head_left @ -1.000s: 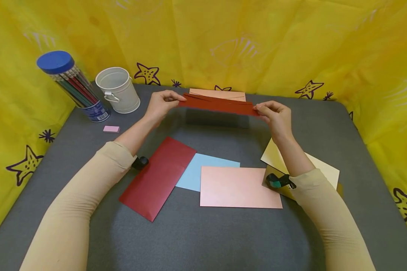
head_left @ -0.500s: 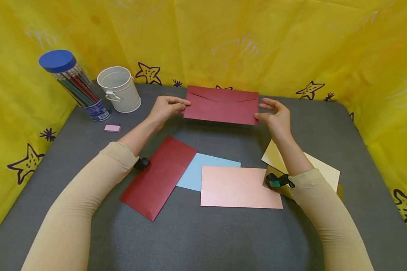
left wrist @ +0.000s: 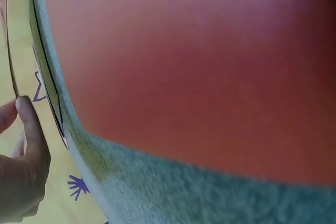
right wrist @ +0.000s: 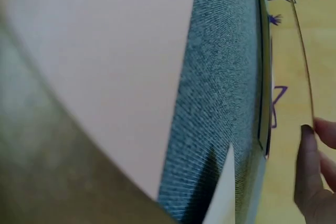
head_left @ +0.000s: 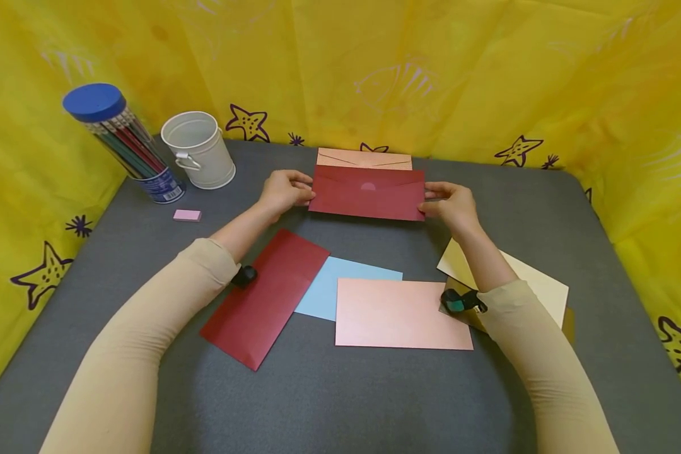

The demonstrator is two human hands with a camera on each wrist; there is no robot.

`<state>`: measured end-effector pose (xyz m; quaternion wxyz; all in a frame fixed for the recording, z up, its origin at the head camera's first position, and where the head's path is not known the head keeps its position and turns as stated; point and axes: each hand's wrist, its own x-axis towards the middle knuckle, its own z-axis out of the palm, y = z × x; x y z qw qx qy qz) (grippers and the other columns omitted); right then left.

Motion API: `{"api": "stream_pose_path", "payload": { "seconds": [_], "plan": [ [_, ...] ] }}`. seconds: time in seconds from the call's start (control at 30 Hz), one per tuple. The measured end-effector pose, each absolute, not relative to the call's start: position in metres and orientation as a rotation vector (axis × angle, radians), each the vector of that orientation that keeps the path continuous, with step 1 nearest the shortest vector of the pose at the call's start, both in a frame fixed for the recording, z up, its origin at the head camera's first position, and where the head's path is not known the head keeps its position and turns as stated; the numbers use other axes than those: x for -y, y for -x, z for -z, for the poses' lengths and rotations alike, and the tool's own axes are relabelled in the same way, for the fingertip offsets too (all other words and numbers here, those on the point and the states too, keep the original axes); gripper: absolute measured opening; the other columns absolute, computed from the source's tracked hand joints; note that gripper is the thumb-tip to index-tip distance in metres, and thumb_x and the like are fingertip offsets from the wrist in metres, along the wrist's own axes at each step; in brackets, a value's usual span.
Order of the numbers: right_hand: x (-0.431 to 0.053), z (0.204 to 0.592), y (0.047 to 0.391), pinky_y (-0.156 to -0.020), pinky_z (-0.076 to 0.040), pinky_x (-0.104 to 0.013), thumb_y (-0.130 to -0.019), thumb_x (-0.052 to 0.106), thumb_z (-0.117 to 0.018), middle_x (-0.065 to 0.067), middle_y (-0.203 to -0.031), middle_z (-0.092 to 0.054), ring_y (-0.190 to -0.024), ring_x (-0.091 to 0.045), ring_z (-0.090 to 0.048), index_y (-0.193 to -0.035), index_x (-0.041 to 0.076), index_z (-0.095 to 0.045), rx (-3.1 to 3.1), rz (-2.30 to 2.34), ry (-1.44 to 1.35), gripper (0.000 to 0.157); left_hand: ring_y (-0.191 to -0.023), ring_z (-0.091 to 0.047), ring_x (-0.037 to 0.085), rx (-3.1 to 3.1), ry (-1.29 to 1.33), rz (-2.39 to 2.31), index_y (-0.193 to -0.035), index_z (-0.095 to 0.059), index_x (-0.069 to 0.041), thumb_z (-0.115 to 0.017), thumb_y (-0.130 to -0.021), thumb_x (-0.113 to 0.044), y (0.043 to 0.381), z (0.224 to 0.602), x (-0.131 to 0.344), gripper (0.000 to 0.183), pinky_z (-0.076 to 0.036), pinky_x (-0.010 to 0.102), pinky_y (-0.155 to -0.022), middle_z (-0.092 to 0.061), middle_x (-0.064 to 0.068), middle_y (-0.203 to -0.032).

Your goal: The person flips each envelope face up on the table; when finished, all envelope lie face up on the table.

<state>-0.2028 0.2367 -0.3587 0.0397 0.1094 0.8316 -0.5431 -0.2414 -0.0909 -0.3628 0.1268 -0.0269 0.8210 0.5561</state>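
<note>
The held envelope sits lower than in the earlier frame, baring a peach envelope behind it. The left hand and right hand pinch its opposite ends above the table.

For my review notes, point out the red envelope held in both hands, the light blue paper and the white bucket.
Held red envelope (head_left: 367, 198): head view, middle of its face.
Light blue paper (head_left: 321, 290): head view, its uncovered left part.
White bucket (head_left: 212, 162): head view, its outer wall.
</note>
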Motion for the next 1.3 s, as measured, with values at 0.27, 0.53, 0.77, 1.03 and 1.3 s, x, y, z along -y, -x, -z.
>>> {"api": "stream_pose_path", "payload": {
  "seconds": [0.27, 0.53, 0.77, 1.03, 1.3],
  "plan": [
    [-0.2358, 0.3623, 0.2042, -0.069, -0.047, -0.006, -0.085, 0.001, -0.070, -0.025, -0.136, -0.054, -0.110, -0.025, -0.055, -0.145, -0.003, -0.045, -2.492, 1.417, -0.213, 0.065, -0.065, -0.065, 0.002, -2.334, 0.029, -1.506, -0.125, -0.061, 0.009, -0.064, -0.088, 0.002, 0.2444, 0.3694, 0.0947, 0.037, -0.060, 0.022, -0.069, -0.067, 0.007, -0.089],
    [-0.2336, 0.3625, 0.2032, -0.067, -0.045, -0.003, -0.087, 0.000, -0.068, -0.027, -0.143, -0.045, -0.121, -0.029, -0.047, -0.149, -0.007, -0.034, -2.406, 1.333, -0.153, 0.071, -0.067, -0.065, 0.003, -2.326, 0.022, -1.419, -0.126, -0.061, 0.009, -0.064, -0.089, 0.001, 0.2443, 0.3711, 0.0946, 0.038, -0.060, 0.021, -0.069, -0.067, 0.008, -0.089],
    [-0.2331, 0.3632, 0.2033, -0.068, -0.047, -0.004, -0.090, 0.002, -0.066, -0.027, -0.147, -0.041, -0.125, -0.030, -0.045, -0.150, -0.007, -0.032, -2.371, 1.333, -0.169, 0.069, -0.071, -0.066, 0.005, -2.315, -0.008, -1.408, -0.129, -0.058, 0.010, -0.062, -0.091, 0.001, 0.2433, 0.3701, 0.0952, 0.039, -0.060, 0.023, -0.073, -0.064, 0.010, -0.094],
    [-0.2322, 0.3635, 0.2046, -0.068, -0.048, -0.005, -0.092, 0.006, -0.065, -0.027, -0.147, -0.042, -0.122, -0.029, -0.047, -0.149, -0.007, -0.033, -2.378, 1.311, -0.167, 0.067, -0.069, -0.064, 0.006, -2.310, -0.040, -1.402, -0.129, -0.056, 0.011, -0.060, -0.091, 0.002, 0.2415, 0.3689, 0.0959, 0.039, -0.060, 0.023, -0.070, -0.058, 0.008, -0.091],
    [-0.2306, 0.3642, 0.2039, -0.070, -0.048, -0.006, -0.093, 0.007, -0.063, -0.026, -0.145, -0.043, -0.117, -0.027, -0.050, -0.149, -0.008, -0.033, -2.387, 1.285, -0.167, 0.066, -0.067, -0.064, 0.006, -2.304, -0.064, -1.386, -0.130, -0.055, 0.012, -0.060, -0.091, 0.001, 0.2427, 0.3691, 0.0962, 0.041, -0.060, 0.022, -0.068, -0.058, 0.007, -0.089]
  ]
}}
